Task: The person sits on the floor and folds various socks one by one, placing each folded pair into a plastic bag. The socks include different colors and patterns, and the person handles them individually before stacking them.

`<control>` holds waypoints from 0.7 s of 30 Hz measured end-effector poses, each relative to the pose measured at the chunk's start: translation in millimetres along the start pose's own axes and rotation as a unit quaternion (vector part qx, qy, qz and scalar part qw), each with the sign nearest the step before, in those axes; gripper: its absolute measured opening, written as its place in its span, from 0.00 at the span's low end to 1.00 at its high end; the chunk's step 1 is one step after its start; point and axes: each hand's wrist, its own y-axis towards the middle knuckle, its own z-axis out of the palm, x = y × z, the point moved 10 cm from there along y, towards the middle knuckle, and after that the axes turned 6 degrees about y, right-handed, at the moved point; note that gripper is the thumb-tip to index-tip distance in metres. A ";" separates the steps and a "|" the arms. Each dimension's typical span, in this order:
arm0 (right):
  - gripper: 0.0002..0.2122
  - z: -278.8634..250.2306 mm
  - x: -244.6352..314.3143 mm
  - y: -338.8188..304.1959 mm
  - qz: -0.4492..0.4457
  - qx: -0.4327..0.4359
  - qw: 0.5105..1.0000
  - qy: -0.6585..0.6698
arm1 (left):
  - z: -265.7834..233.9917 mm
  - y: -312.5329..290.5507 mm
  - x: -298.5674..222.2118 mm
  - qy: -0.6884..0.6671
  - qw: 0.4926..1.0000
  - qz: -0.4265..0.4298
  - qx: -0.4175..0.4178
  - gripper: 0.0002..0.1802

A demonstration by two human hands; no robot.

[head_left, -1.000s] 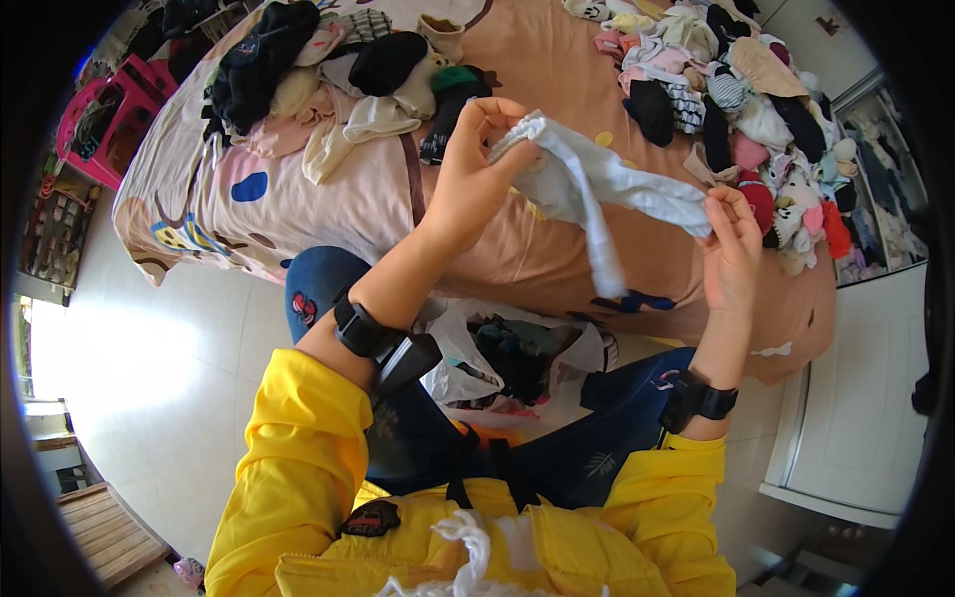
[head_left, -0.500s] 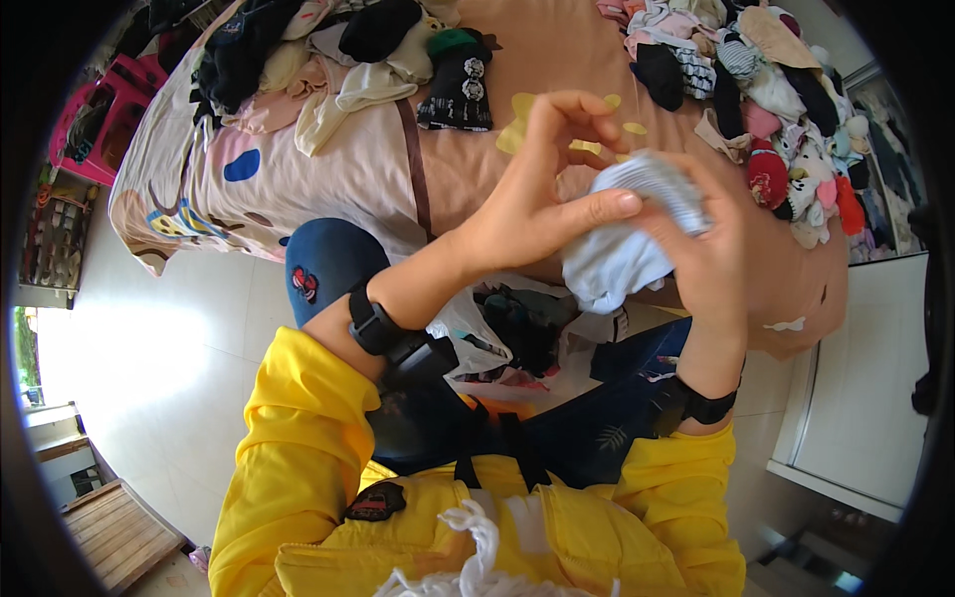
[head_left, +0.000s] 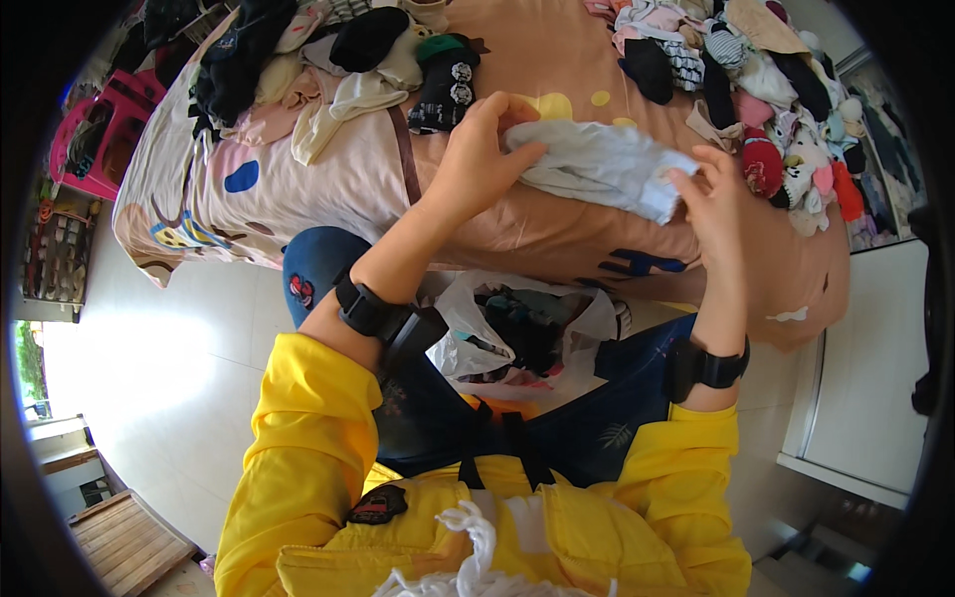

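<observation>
Loosely, a pale cloth [head_left: 602, 164] spans both hands in front of the bed [head_left: 537, 237].
The left hand [head_left: 485, 154] is partly curled, thumb lapped over one end; the right hand [head_left: 714, 199] seems to pinch the other end's edge between thumb and fingertips, its other fingers loosely bent. With so little fabric caught on the right, a sharp tug could pull that edge free, and a dropped cloth might slide off the bed toward the open bag [head_left: 466, 350] between the knees. Most left fingertips are hidden behind the hand and cloth; the cloth's right end is slightly blurred, its layers hard to count; the bag's dark contents merge together.
</observation>
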 end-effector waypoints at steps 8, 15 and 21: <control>0.12 2.6 -13.4 5.5 -0.037 -0.003 0.995 -0.091 | -11.7 -2.1 6.3 0.029 0.999 -0.044 0.011 0.19; 0.09 10.0 29.6 -4.8 -0.152 0.023 0.985 -0.084 | -17.4 -3.3 -14.4 0.140 0.987 0.079 -0.025 0.16; 0.05 -2.2 33.7 -6.8 -0.119 0.002 0.963 0.244 | -10.8 -2.1 -3.0 0.108 0.993 0.034 0.007 0.14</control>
